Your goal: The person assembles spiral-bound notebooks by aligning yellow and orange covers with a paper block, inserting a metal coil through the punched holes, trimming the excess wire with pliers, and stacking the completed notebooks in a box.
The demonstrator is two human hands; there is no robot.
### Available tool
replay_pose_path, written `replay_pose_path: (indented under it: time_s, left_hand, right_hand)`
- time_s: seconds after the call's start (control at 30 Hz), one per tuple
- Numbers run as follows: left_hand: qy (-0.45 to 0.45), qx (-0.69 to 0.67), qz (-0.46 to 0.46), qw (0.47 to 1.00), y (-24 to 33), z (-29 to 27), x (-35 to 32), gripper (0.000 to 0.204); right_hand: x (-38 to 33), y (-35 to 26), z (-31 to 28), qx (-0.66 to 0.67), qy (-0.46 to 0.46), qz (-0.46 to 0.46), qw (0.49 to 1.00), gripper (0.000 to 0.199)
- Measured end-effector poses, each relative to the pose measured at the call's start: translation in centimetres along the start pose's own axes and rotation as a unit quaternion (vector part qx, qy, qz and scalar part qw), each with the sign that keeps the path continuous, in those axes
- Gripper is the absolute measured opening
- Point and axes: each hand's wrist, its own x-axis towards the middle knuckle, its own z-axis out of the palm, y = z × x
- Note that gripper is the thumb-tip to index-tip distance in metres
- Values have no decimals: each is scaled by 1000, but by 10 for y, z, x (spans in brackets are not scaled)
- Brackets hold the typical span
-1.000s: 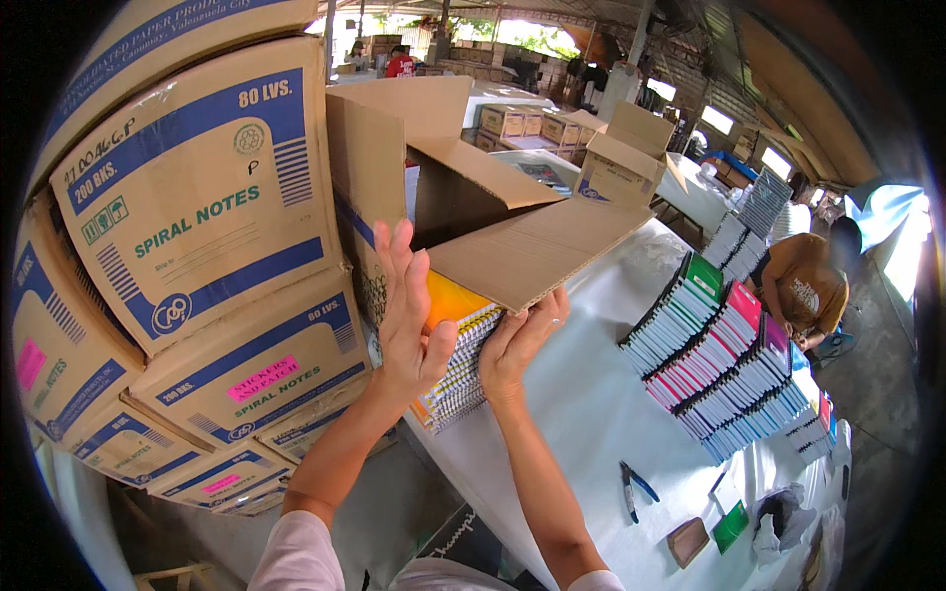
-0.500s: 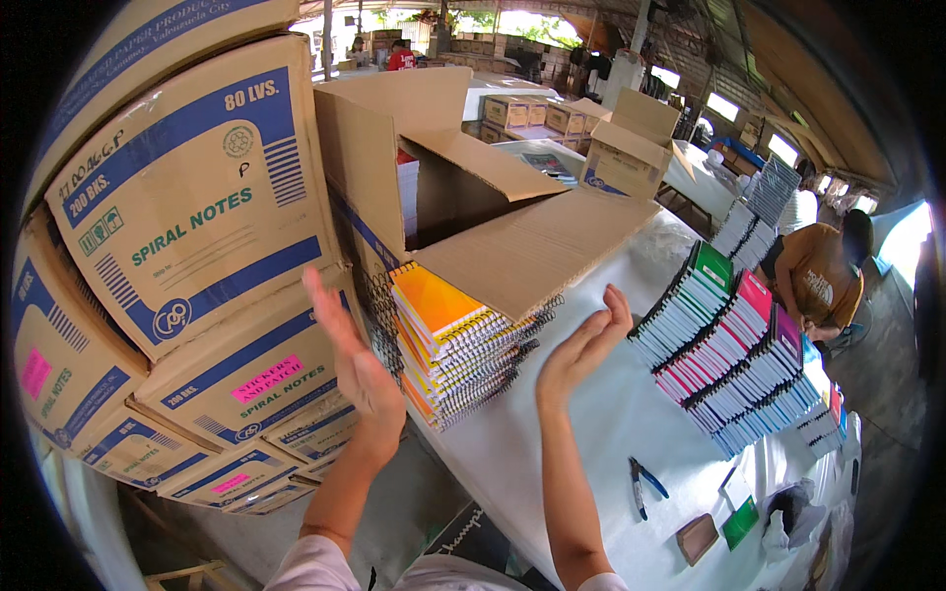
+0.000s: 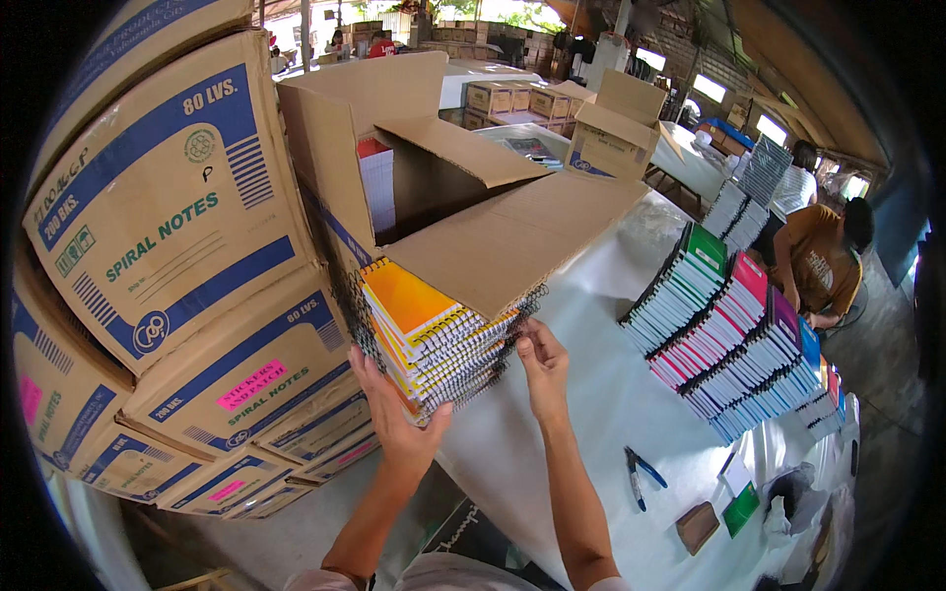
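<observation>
A stack of spiral notebooks (image 3: 412, 305) with yellow-orange covers stands on the near left part of the table, its wire bindings bristling along the sides. My left hand (image 3: 402, 428) rests against the stack's near left side, fingers stretched and thumb apart. At the stack's right side is my right hand (image 3: 544, 369), its slightly bent fingertips touching the wire edges. Both hands are open, and the stack sits between them. Directly behind it, an open cardboard box (image 3: 330, 163) has a flap hanging over the top notebooks. White-paged books with a red top (image 3: 376, 187) show inside that box.
Stacked cartons (image 3: 177, 212) wall off my left. To the right stand piles of green, pink and purple notebooks (image 3: 724, 340). Pliers (image 3: 639, 477), a brown block (image 3: 697, 528) and a green card (image 3: 741, 508) lie nearer. A person in a brown shirt (image 3: 820, 251) sits beyond the piles.
Both hands have come down and inward from their raised spots to the sides of the yellow notebook stack. The view has shifted slightly, and another person now shows at the far right.
</observation>
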Motion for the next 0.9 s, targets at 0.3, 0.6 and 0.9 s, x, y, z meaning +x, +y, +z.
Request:
replay_pose_path:
  time_s: [0.3,0.6,0.9]
  left_hand:
    - [-75,-83,-193,975,13,0,-3,85]
    - [-62,-171,-217,959,4,-10,-18,72]
    - [-185,-153,-431,870,-15,-3,-90,72]
  right_hand:
    - [-2,-5,-5,35,-20,53,998,37]
    - [25,5,-22,36,-69,25,997,58]
    - [53,104,-45,23,-234,294,926,89]
